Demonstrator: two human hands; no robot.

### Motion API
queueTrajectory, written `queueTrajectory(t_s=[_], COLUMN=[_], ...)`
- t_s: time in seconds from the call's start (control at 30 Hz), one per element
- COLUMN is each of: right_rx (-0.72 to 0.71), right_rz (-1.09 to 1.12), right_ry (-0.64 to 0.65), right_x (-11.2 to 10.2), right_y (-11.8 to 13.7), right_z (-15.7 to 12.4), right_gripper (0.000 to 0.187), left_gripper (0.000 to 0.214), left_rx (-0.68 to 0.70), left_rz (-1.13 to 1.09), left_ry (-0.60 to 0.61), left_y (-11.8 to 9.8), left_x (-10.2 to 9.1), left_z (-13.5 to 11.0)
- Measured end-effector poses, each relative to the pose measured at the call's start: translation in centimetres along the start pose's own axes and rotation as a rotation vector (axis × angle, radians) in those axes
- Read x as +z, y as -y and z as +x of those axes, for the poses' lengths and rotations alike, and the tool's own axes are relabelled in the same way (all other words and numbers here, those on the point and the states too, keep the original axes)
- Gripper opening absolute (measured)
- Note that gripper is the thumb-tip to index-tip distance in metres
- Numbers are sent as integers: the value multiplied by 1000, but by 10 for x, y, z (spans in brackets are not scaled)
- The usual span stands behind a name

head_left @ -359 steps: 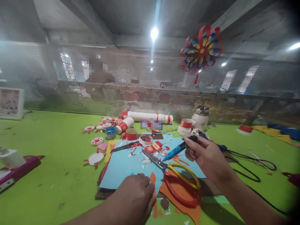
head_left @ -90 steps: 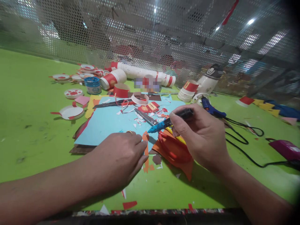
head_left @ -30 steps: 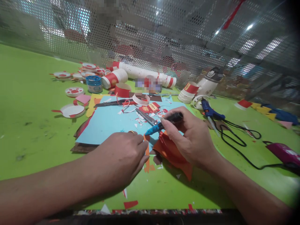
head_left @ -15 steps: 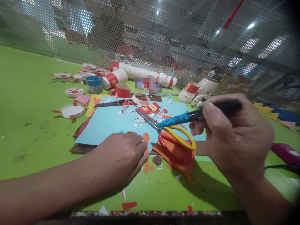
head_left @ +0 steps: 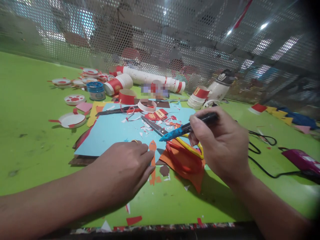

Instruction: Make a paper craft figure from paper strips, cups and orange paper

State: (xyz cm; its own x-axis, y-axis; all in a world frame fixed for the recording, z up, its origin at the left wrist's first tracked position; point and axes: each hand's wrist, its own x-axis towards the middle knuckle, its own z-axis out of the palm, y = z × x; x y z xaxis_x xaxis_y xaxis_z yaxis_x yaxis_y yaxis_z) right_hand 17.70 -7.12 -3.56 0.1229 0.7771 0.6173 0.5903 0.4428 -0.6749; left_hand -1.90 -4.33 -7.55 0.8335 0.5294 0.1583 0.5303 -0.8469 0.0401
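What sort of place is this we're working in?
Likely a craft workspace: the right hand holds a blue-and-black pen, and scissors and cut paper scraps lie on coloured paper sheets.

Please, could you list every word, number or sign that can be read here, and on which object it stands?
Nothing is clear enough to read.
Red paper piece: dark marks on yellow band, too small.
Blue jar: label too blurred.
Cup stack: yellow label, too small.

Craft workshop: green tabletop [head_left: 22, 116]; blue paper sheet [head_left: 100, 136], scissors [head_left: 155, 127] and cut scraps [head_left: 134, 220], centre and near; blue-lidded jar [head_left: 96, 91], far left; red-and-white cups [head_left: 198, 97], far right; perforated screen [head_left: 160, 40] behind.
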Motion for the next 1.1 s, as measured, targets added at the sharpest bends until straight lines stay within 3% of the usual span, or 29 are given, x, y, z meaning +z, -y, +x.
queueTrajectory(t_s=[0.43,1.1], right_rx=[-25,-89], right_rz=[-31,-132], right_ry=[162,192], right_x=[10,11], right_y=[-6,-8], right_z=[-4,-4], right_gripper=[2,1], left_gripper=[29,27], left_rx=[-3,-5], left_rz=[-12,5], left_ry=[33,5], left_y=[1,1], left_x=[1,1], left_z=[1,0])
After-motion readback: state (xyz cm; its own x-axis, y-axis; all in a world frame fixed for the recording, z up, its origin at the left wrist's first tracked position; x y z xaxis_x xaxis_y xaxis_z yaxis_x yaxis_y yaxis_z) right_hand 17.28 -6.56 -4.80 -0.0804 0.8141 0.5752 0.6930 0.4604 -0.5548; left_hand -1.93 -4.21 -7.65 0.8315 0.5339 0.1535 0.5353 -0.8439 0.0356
